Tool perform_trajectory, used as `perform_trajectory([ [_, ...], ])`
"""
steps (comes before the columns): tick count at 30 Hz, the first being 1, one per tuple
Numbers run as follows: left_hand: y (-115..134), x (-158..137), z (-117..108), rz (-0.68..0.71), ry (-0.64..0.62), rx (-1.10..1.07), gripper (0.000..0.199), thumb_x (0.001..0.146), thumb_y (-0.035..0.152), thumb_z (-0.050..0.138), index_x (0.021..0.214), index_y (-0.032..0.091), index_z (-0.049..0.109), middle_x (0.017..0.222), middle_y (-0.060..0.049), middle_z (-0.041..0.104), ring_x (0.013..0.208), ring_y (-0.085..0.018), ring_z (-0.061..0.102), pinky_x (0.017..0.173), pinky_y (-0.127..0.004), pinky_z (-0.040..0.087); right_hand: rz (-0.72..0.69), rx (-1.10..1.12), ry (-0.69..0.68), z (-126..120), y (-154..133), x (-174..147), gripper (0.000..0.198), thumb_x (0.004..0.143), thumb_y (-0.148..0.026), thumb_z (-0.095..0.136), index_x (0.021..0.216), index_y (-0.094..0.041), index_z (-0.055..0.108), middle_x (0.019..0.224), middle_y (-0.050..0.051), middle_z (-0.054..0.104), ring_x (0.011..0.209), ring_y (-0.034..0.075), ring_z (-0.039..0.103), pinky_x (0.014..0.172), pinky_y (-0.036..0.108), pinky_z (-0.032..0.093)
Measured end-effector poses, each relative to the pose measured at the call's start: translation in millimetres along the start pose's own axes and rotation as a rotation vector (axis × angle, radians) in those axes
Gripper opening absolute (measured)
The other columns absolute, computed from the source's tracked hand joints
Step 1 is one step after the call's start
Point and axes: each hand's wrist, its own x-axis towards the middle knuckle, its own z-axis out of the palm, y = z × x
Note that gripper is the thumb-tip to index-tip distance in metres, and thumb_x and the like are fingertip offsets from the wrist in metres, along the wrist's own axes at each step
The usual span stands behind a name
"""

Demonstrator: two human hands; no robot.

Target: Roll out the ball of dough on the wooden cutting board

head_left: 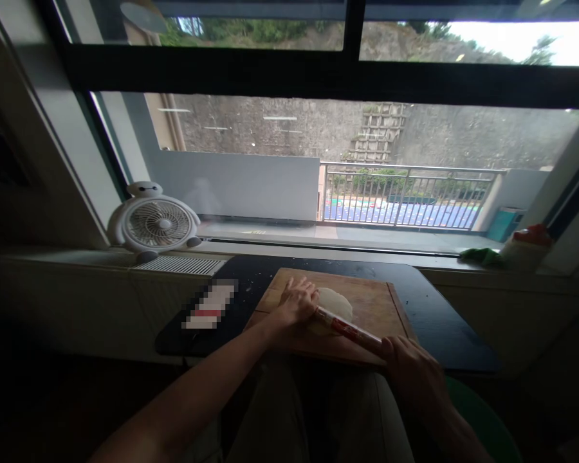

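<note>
On a wooden board [289, 280] lies a flat, roundish sheet of pale dough [336, 301]. A rolling pin [350, 331] with a red and white wrapping or print crosses the dough at a slant. My left hand [299, 301] is closed over the pin's far left end, beside the dough's left edge, its fingers pointing forward and slightly bent; that end of the pin is hidden under it. At the near right end, my right hand [412, 368] wraps round the pin in shadow, close to the board's front edge.
The board rests on a dark table [444, 328] with white specks. A blurred-out object [210, 305] lies at its left. A white fan [161, 222] stands left on the sill; a red-topped bottle [525, 249] and green cloth [482, 257] sit right. A green stool [482, 418] is at lower right.
</note>
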Motion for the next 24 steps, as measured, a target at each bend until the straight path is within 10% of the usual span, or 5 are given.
perform_trajectory([
  [6, -8.7, -51.3, 7.2, 0.059, 0.129, -0.003, 0.048, 0.094, 0.036, 0.025, 0.128, 0.012, 0.048, 0.135, -0.011, 0.048, 0.132, -0.022, 0.032, 0.111, -0.040, 0.016, -0.043, 0.018, -0.003, 10.5, 9.0, 0.7, 0.039, 0.095, -0.037, 0.027, 0.072, -0.022, 0.055, 0.070, 0.003, 0.059, 0.072, 0.016, 0.053, 0.066, 0.028, 0.032],
  [12, 4.3, -15.4, -0.7, -0.047, 0.054, 0.031, 0.038, 0.092, 0.035, 0.030, 0.100, 0.017, 0.063, 0.114, -0.010, 0.063, 0.127, -0.025, 0.040, 0.111, -0.046, 0.014, -0.001, -0.009, -0.067, 11.8, 12.6, 14.9, 0.037, 0.095, -0.032, 0.028, 0.071, -0.021, 0.053, 0.071, 0.003, 0.056, 0.075, 0.017, 0.050, 0.071, 0.030, 0.032],
  [24, 1.3, -30.1, 8.4, -0.049, 0.137, 0.086, 0.042, 0.092, 0.033, 0.031, 0.117, 0.013, 0.058, 0.129, -0.010, 0.055, 0.130, -0.023, 0.036, 0.111, -0.043, 0.018, -0.018, -0.089, -0.112, 10.6, 9.3, 23.5, 0.029, 0.093, -0.029, 0.034, 0.080, -0.022, 0.060, 0.076, 0.003, 0.057, 0.079, 0.018, 0.050, 0.074, 0.030, 0.033],
])
